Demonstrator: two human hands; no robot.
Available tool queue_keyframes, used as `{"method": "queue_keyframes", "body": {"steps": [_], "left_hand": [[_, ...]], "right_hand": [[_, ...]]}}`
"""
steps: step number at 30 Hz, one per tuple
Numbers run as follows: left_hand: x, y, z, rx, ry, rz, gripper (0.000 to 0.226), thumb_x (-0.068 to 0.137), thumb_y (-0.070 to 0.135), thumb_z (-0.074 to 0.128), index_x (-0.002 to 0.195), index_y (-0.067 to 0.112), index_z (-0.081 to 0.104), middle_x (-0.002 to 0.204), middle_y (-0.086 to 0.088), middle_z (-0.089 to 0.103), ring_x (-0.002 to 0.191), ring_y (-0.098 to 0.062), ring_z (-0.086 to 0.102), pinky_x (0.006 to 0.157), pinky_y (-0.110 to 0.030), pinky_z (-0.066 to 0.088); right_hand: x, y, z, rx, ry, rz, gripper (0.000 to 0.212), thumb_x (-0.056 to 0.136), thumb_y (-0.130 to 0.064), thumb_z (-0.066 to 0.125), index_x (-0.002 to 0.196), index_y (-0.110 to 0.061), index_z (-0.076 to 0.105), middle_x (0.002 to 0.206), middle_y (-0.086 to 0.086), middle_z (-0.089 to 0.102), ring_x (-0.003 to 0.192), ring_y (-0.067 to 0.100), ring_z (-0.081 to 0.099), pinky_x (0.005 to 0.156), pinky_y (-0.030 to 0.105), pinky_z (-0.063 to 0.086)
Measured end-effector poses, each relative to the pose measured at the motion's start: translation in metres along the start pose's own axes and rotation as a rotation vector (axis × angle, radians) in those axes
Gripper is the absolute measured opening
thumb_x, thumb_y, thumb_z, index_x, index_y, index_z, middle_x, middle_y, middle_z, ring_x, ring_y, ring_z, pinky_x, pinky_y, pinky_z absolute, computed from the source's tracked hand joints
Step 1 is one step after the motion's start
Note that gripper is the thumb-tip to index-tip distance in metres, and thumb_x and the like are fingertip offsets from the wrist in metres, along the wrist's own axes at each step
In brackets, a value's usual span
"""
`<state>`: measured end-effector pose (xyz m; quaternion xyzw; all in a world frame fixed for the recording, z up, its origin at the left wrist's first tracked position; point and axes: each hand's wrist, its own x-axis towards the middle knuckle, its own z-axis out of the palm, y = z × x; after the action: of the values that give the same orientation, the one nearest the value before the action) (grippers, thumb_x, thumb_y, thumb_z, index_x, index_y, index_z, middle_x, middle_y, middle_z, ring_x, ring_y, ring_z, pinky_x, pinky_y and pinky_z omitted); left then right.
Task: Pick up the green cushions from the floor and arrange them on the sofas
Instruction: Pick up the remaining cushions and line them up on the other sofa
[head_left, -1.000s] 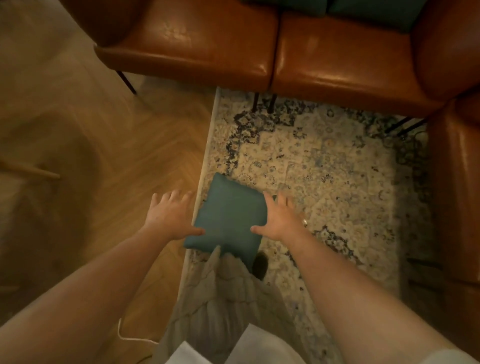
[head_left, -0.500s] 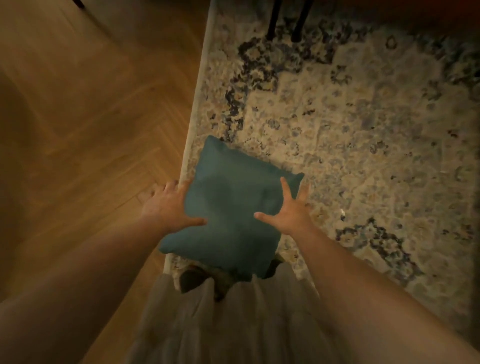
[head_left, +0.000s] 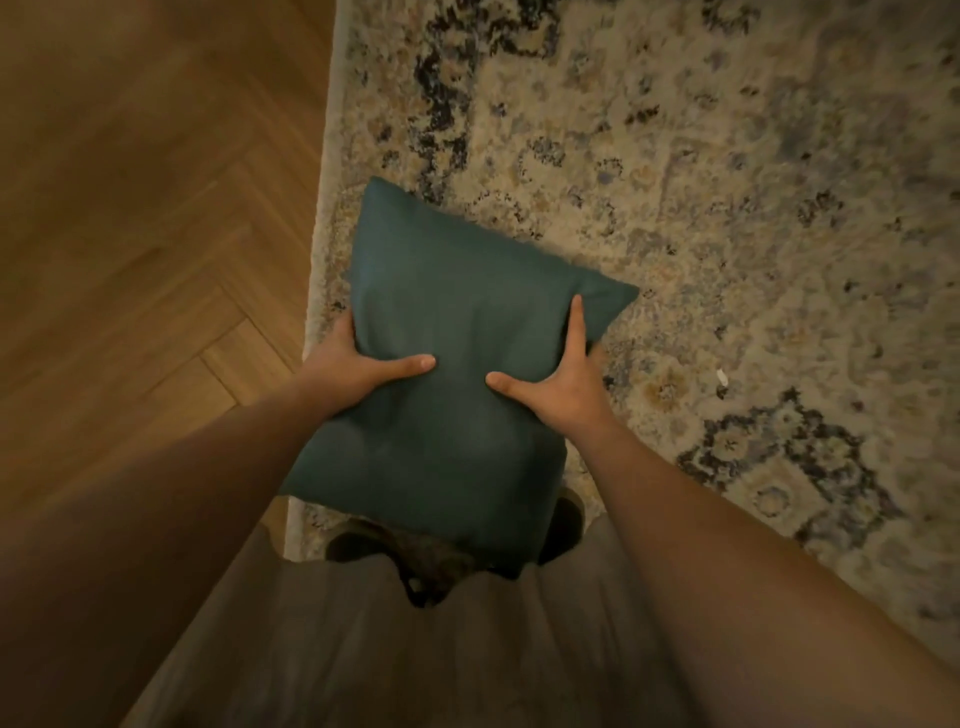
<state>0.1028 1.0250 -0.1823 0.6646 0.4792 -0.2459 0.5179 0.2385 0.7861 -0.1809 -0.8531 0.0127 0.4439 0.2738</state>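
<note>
Green cushion (head_left: 447, 395) over rug (head_left: 727, 234) edge, gripped at both sides: left hand (head_left: 353, 371) and right hand (head_left: 563, 392), thumbs on top, fingers apparently curled beneath.

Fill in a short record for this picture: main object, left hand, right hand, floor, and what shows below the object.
Main object: green cushion, over the left edge of the patterned rug
Left hand: grips the cushion's left side, thumb on top
Right hand: grips its right side, thumb and forefinger on top
Floor: rug beside herringbone wood floor
Below: dark shoes, light garment
</note>
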Motion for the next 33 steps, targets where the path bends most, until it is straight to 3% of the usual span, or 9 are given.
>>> {"method": "queue_keyframes", "body": {"steps": [4, 8, 11, 20, 26, 29, 33], "left_hand": [[-0.051, 0.030, -0.018, 0.070, 0.084, 0.016, 0.135, 0.045, 0.076, 0.094, 0.159, 0.035, 0.035, 0.151, 0.008, 0.056, 0.136, -0.021, 0.056, 0.115, -0.043, 0.047], [-0.107, 0.075, -0.052, 0.111, 0.132, 0.059, 0.120, 0.060, 0.066, 0.093, 0.160, 0.031, 0.037, 0.150, 0.005, 0.058, 0.137, -0.024, 0.056, 0.112, -0.037, 0.046], [-0.161, 0.123, -0.087, 0.155, 0.163, 0.109, 0.119, 0.060, 0.071, 0.091, 0.159, 0.032, 0.036, 0.150, 0.003, 0.058, 0.137, -0.027, 0.056, 0.112, -0.043, 0.047], [-0.327, 0.277, -0.185, 0.158, 0.288, 0.305, 0.115, 0.064, 0.065, 0.092, 0.160, 0.041, 0.033, 0.149, 0.003, 0.060, 0.134, -0.030, 0.058, 0.105, -0.041, 0.050], [-0.432, 0.347, -0.240, 0.230, 0.446, 0.421, 0.084, 0.072, 0.069, 0.085, 0.145, 0.038, 0.055, 0.135, 0.004, 0.070, 0.123, -0.028, 0.065, 0.094, -0.040, 0.051], [-0.485, 0.382, -0.265, 0.327, 0.530, 0.510, 0.076, 0.077, 0.067, 0.082, 0.142, 0.035, 0.059, 0.131, 0.002, 0.072, 0.121, -0.030, 0.065, 0.086, -0.039, 0.046], [-0.548, 0.417, -0.289, 0.439, 0.593, 0.629, 0.077, 0.081, 0.061, 0.082, 0.148, 0.032, 0.056, 0.135, -0.001, 0.070, 0.124, -0.029, 0.063, 0.092, -0.040, 0.047]], "right_hand": [[-0.047, -0.024, -0.015, 0.037, 0.019, -0.046, 0.152, 0.065, -0.062, 0.098, 0.166, -0.055, -0.015, 0.177, 0.010, 0.002, 0.161, 0.040, 0.025, 0.127, 0.061, 0.033], [-0.099, -0.066, -0.049, 0.072, 0.045, -0.083, 0.150, 0.068, -0.056, 0.099, 0.169, -0.050, -0.012, 0.176, 0.012, 0.007, 0.159, 0.039, 0.028, 0.125, 0.056, 0.033], [-0.147, -0.112, -0.086, 0.089, 0.079, -0.117, 0.150, 0.069, -0.055, 0.099, 0.168, -0.051, -0.013, 0.175, 0.011, 0.009, 0.157, 0.038, 0.031, 0.124, 0.055, 0.035], [-0.294, -0.254, -0.207, 0.144, 0.233, -0.235, 0.151, 0.066, -0.057, 0.100, 0.166, -0.056, -0.013, 0.175, 0.010, 0.006, 0.159, 0.039, 0.028, 0.125, 0.058, 0.034], [-0.389, -0.327, -0.267, 0.177, 0.309, -0.295, 0.149, 0.067, -0.056, 0.100, 0.166, -0.058, -0.011, 0.175, 0.015, 0.004, 0.160, 0.041, 0.025, 0.124, 0.056, 0.035], [-0.437, -0.345, -0.289, 0.238, 0.313, -0.321, 0.144, 0.070, -0.055, 0.098, 0.166, -0.057, -0.009, 0.175, 0.016, 0.005, 0.160, 0.040, 0.024, 0.125, 0.055, 0.033], [-0.486, -0.363, -0.306, 0.295, 0.369, -0.331, 0.124, 0.084, -0.060, 0.085, 0.172, -0.046, -0.001, 0.178, 0.014, 0.001, 0.162, 0.040, 0.022, 0.127, 0.053, 0.029]]}}
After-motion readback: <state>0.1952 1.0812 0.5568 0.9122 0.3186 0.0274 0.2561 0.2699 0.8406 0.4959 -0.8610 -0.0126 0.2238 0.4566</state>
